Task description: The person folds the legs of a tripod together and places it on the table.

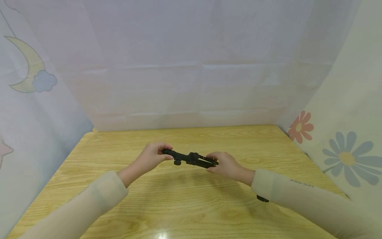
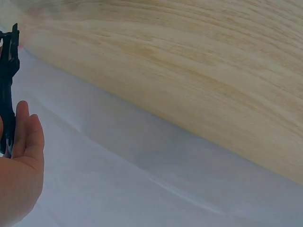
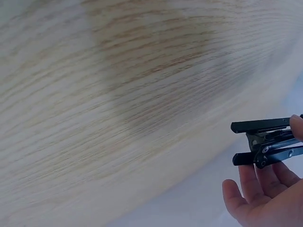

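Both hands hold a black folding stand [image 1: 194, 158], tripod-like, above the table. It has a rod at one end, a small side knob [image 1: 177, 162], a joint in the middle and slim hinged bars at the other end. My left hand [image 1: 149, 157] pinches the rod end between thumb and fingers. At the opposite end, my right hand [image 1: 225, 165] grips the hinged bars. The right wrist view shows two bar ends [image 3: 255, 126] standing apart with metal links between them. In the left wrist view, much of the stand [image 2: 6, 80] is cut off by the frame.
A wooden table [image 1: 185, 205] lies under the hands. Pale cloth [image 1: 191, 83] hangs behind it and at both sides, printed with a moon [image 1: 30, 63] at left and flowers [image 1: 347, 158] at right. A dark object [image 1: 262, 198] sits at the right sleeve cuff.
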The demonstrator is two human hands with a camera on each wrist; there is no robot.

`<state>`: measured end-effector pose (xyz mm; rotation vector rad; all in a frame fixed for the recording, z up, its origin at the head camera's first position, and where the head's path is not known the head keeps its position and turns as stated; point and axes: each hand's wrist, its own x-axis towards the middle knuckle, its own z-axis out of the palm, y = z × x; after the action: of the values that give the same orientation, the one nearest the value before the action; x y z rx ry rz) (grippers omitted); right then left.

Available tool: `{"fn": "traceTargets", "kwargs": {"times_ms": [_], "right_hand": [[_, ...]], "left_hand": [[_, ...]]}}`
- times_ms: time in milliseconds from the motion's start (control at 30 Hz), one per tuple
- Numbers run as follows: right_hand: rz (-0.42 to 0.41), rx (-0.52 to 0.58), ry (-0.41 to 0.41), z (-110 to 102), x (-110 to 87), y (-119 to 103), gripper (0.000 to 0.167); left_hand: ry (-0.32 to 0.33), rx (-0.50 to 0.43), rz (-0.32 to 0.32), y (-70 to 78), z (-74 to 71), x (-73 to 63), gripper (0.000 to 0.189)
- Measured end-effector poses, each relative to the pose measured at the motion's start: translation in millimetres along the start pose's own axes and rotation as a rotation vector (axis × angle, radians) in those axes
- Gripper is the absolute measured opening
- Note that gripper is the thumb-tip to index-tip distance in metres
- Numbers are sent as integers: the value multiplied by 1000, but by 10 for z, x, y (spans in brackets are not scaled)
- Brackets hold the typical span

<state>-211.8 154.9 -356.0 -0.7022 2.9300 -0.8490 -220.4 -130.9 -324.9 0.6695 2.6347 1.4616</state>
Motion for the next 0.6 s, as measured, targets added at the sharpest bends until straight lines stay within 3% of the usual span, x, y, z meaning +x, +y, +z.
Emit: {"fn": "traceTargets", "kwargs": {"times_ms": [600], "right_hand": [[-39, -12, 1, -103, 5, 48, 43]], "left_hand": [[-19, 20, -21, -280, 149, -93, 24]]}}
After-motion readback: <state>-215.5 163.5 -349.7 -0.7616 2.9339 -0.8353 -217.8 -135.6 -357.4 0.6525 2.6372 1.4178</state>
